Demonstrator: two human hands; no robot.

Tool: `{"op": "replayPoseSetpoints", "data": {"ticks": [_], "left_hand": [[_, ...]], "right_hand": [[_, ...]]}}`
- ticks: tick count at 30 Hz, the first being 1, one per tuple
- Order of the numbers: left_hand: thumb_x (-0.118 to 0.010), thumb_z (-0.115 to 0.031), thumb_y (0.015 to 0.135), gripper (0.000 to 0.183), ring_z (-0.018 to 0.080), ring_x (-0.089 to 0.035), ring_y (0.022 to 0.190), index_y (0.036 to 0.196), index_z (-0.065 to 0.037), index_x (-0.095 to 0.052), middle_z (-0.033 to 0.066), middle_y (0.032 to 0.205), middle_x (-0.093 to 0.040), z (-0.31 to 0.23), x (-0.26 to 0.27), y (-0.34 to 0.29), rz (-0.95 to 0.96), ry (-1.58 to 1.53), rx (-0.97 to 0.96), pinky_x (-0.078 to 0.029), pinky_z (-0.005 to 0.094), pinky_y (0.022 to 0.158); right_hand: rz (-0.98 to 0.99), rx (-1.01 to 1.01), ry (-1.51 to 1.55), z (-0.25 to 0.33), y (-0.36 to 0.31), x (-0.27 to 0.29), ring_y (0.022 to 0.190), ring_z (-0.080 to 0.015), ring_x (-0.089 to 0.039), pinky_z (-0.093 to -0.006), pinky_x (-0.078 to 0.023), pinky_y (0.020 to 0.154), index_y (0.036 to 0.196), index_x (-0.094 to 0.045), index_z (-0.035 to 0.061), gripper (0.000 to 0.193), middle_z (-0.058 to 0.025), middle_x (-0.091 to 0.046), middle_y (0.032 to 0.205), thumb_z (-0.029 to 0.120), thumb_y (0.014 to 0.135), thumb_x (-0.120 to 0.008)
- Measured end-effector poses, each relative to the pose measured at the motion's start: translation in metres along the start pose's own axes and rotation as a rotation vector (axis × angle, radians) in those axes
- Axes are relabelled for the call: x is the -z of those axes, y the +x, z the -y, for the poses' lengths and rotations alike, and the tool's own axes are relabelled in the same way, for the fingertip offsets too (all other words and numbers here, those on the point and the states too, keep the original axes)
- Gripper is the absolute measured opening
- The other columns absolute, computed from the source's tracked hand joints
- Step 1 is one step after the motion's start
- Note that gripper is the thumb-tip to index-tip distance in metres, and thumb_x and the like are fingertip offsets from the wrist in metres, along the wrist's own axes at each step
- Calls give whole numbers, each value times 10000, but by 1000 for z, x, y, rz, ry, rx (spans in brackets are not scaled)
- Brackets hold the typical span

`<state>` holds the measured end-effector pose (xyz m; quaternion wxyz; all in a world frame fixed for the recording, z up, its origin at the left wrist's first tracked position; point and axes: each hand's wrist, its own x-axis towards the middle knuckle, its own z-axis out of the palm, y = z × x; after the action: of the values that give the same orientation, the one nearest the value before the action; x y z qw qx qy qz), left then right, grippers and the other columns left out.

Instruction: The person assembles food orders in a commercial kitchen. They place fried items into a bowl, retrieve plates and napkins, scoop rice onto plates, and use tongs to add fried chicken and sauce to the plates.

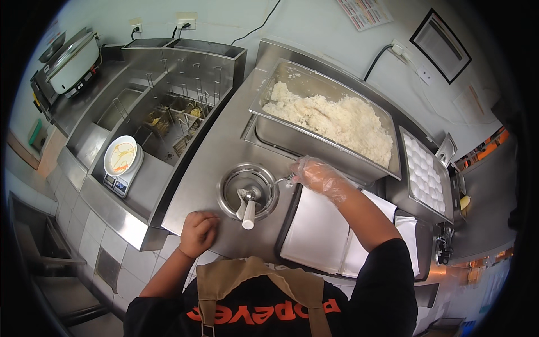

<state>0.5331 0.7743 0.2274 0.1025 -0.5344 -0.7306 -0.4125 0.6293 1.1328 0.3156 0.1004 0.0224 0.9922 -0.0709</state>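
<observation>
In the head view, I stand over a steel counter [193, 194] with a round well [223, 194] set into it, and in that well rests a scoop [249, 216], its white handle pointing toward me and its metal head inside the rim. My right hand [315, 175], in a clear plastic glove, is just right of the well, with its fingers bent and drawn together at a thin metal piece [281, 180] that reaches toward the well's rim; the fingertips are too small to make out, so I cannot tell whether they pinch it or only touch it. My left hand [198, 233] is near the well, to its left and closer to me, its fingers curled and pressed together in a loose fist by the counter's edge. Beyond the well and to its right stands a deep steel pan [297, 132] heaped with white rice [331, 115]. Right of the well, white sheets [314, 224] lie on a dark tray [285, 230], partly under my right forearm. Farther right of the well, past the sheets, a second pan [418, 203] holds rows of white rounds [424, 171]. Well to the left of the well, a scale [120, 184] bears a white bowl [120, 155] with orange and yellow smears, and the fryer [185, 121], with baskets [182, 135] in it, stands beyond the well on its left.
</observation>
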Motion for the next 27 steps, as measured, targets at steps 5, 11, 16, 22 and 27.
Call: {"op": "replayPoseSetpoints", "data": {"ticks": [5, 11, 16, 22, 27], "left_hand": [[-646, -3, 675, 255, 245, -586, 819, 916, -89, -644, 53, 923, -622, -2, 2, 0, 41, 28, -15, -441, 362, 744], [-655, -16, 674, 245, 239, -588, 813, 907, -87, -646, 44, 911, -621, -3, 2, 3, 26, 47, -24, -441, 361, 746], [-658, -24, 669, 246, 229, -585, 824, 906, -90, -648, 31, 925, -627, -4, 3, 3, 44, 47, -23, -439, 358, 755], [-659, -27, 654, 255, 223, -584, 828, 900, -95, -650, 23, 951, -634, -5, 3, 3, 57, 69, -31, -435, 356, 772], [-655, -23, 646, 260, 219, -584, 818, 895, -97, -650, 21, 957, -633, -4, 2, 3, 56, 74, -42, -432, 358, 768]], "right_hand": [[-30, 26, 260, 1, -6, 11, 960, -344, -591, -429, -470, 829, 1042, -627, 45, 320, -168, -615, 970, 302, 851, -625], [-12, -185, 53, 10, 2, 10, 902, -346, -605, -424, -478, 796, 926, -658, 34, 337, -173, -637, 915, 328, 775, -720], [-23, -210, 90, 6, 7, 0, 855, -366, -610, -419, -486, 776, 861, -660, 16, 306, -176, -635, 861, 278, 738, -758], [-5, -24, 275, -10, 3, 4, 921, -321, -592, -396, -479, 816, 932, -646, 47, 257, -145, -632, 967, 213, 755, -730], [116, 176, 35, -2, 4, 21, 1006, -301, -583, -392, -476, 847, 1079, -603, 67, 318, -111, -619, 1065, 184, 793, -678]]}}
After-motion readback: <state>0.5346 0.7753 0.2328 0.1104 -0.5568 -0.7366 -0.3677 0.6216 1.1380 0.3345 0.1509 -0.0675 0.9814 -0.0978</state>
